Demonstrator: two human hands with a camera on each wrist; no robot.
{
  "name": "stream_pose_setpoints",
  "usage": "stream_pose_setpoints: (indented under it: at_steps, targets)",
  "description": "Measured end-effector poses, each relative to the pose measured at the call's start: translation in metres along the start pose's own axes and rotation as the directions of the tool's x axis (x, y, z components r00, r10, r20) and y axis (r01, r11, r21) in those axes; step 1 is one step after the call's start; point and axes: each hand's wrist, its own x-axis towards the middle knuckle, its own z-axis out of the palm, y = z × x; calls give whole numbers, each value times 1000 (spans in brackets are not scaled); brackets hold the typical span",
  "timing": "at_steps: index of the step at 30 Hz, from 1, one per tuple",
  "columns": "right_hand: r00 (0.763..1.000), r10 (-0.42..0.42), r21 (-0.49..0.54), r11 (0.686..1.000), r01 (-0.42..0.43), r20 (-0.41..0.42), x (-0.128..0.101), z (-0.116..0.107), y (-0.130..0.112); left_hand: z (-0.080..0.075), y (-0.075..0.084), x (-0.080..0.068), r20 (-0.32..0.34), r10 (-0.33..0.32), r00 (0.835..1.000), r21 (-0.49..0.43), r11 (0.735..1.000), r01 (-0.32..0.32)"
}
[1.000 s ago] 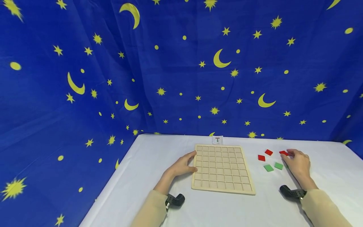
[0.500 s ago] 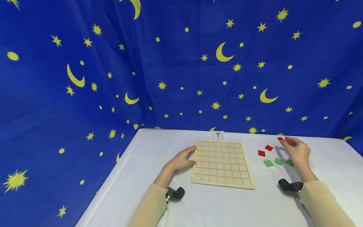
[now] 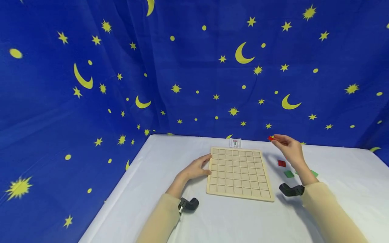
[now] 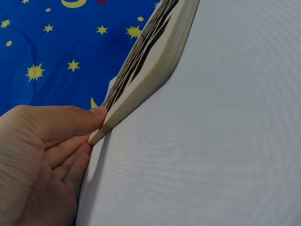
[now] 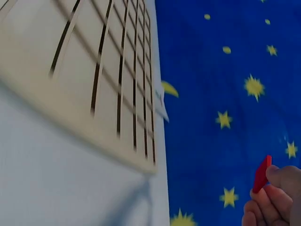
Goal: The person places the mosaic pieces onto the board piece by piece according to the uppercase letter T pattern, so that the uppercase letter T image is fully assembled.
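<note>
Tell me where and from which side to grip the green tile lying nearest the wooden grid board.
Pinch the green tile by two opposite edges, coming straight down from above. It lies flat and thin on the white table, apart from the red tile, so only its edges offer purchase.

Red tile raised beside the grid board
We note right hand (image 3: 290, 148) pinching red tile (image 3: 271, 138); left hand (image 3: 196, 168) resting against grid board (image 3: 238, 173).

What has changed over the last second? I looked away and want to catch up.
The right hand, pinching a red tile, has lifted off the table from among the loose tiles and moved left toward the far right corner of the wooden grid board. The left hand still rests against the board's left edge; the board and the other tiles stayed put.
</note>
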Motion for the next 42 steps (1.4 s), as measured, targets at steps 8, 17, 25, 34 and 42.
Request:
stream_pose_setpoints:
  at_steps: [8, 17, 25, 34, 42]
  targets:
    - [983, -123, 108, 988, 109, 136, -2, 34, -43, -3, -1, 2, -10, -2, 1000, 16, 1000, 3]
    - [952, -164, 240, 966, 101, 258, -10, 73, -62, -2, 2, -1, 0, -4, 1000, -11, 1000, 4]
    - [937, -143, 321, 946, 35, 318, -18, 93, -67, -2, 5, -1, -6, 8, 1000, 9, 1000, -8]
    - [934, -140, 328, 944, 26, 329, -20, 108, -61, -2, 3, -3, -16, 5, 1000, 12, 1000, -5]
    - [922, -175, 248, 964, 90, 346, -22, 117, -41, -2, 2, -2, -13, 17, 1000, 9, 1000, -17]
